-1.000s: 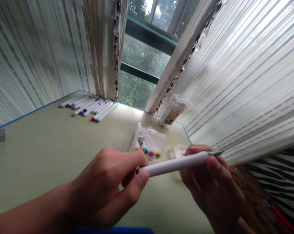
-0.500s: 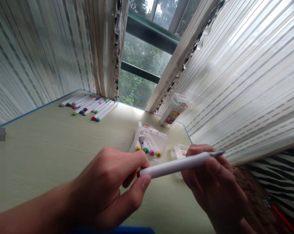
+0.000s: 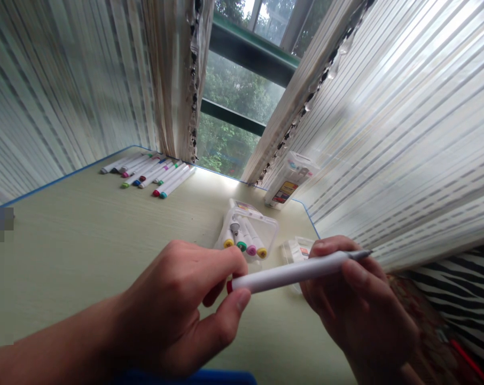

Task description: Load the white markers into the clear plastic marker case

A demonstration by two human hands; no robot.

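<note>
A white marker pen [image 3: 290,274] with a red end and an uncapped grey tip is held between both hands above the table, nearly level. My left hand [image 3: 189,299] pinches its red end between thumb and forefinger. Around the tip end, at the right, the fingers of my right hand [image 3: 358,305] are closed on the barrel. Just beyond the hands, a clear plastic case [image 3: 271,223] holds several markers [image 3: 250,243] with yellow, green and pink ends. Another clear plastic piece [image 3: 292,250] lies partly hidden behind my right hand.
Several white markers [image 3: 149,170] with coloured ends lie in a group at the table's far left. An upright clear case [image 3: 290,179] stands near the far right edge of the pale table [image 3: 77,235]. Striped curtains [image 3: 386,128] flank the window. Something blue [image 3: 226,377] shows at the bottom.
Both hands keep the same grip on the marker. The view has shifted slightly, and my right hand with the tip end sits a little further right.
</note>
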